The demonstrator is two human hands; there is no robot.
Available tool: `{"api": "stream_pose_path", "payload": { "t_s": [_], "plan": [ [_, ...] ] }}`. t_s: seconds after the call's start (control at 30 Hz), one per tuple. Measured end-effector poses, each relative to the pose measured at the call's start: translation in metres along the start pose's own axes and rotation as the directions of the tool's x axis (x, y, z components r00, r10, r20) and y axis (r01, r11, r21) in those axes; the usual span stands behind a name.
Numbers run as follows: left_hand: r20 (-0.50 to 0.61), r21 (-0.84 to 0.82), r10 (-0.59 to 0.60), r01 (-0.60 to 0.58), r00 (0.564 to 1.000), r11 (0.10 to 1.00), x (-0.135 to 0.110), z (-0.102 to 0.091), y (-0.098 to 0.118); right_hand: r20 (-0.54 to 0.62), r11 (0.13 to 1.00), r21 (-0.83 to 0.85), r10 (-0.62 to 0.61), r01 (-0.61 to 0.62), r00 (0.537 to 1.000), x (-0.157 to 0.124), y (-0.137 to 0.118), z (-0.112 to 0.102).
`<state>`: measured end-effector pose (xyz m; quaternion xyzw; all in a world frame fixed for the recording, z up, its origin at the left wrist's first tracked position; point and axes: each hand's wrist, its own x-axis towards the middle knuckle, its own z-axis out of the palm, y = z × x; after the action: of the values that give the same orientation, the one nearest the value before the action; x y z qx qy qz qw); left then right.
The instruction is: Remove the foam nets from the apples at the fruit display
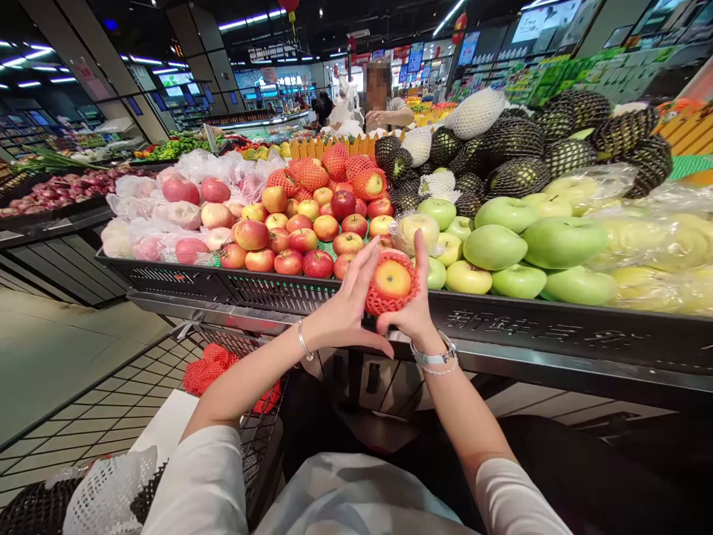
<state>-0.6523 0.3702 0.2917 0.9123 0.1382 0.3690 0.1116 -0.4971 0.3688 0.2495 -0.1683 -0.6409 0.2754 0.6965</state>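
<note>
Piled red apples and green apples are crowding the desk ahead, while open air is remaining above the shopping cart at left.

You get bright overhead strip lights, soft shadows, sharp centre, wide-angle bending at the edges, one face blurred.
</note>
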Motion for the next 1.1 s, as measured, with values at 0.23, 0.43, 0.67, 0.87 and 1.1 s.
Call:
{"api": "stream_pose_path", "payload": {
  "t_s": [0.23, 0.43, 0.67, 0.87, 1.1],
  "plan": [
    [-0.273, -0.085, -0.163, 0.145, 0.948, 0.986, 0.011, 0.022, -0.011, 0.008, 0.969, 0.211, 0.128, -0.127, 0.992, 0.003, -0.001, 0.008],
    [-0.082, 0.436, -0.171, 0.190, 0.982, 0.880, 0.053, -0.047, -0.028, -0.059, 0.991, 0.129, 0.033, -0.025, 0.998, -0.014, 0.013, 0.005],
    [-0.302, 0.743, -0.634, 0.593, 0.711, 0.311, 0.093, -0.134, -0.135, -0.063, 0.987, 0.149, 0.066, -0.056, 0.996, -0.093, 0.014, -0.001],
    [-0.314, 0.702, -0.716, 0.660, 0.624, 0.268, 0.084, -0.122, -0.167, 0.009, 0.947, 0.140, 0.292, -0.291, 0.956, -0.130, 0.030, -0.008],
    [-0.413, 0.543, -0.643, 0.741, 0.645, 0.394, 0.077, -0.129, -0.154, 0.061, 0.898, 0.064, 0.432, -0.436, 0.900, -0.158, 0.014, -0.019]
  ]
}}
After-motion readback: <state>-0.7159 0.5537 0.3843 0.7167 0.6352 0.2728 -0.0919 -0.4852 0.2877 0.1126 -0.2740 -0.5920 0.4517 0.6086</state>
